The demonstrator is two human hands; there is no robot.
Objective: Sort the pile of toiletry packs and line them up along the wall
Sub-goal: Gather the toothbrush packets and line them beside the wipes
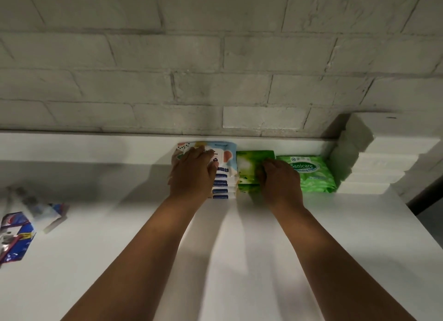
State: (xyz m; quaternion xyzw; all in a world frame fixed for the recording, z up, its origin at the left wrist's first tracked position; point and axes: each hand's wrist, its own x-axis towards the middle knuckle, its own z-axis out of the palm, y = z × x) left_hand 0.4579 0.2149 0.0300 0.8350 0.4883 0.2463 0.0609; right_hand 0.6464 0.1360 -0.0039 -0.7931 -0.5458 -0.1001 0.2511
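Head view: brick wall point(215, 56) behind, white desk point(239, 248) below. Row along wall, touching: Sanicare green pack point(311, 174) rightmost, darker green stack point(249, 167) middle, white-blue stack point(225, 169) left. Unsorted blue-red packs point(16, 234) well apart, far left, blurred. Left hand point(191, 174) rests flat-ish atop white-blue stack; right hand point(280, 181) curled over darker green stack, grip itself not clear. Risk: slick soft stacks shear or topple if pressed unevenly; nudging one shifts neighbour out of line.
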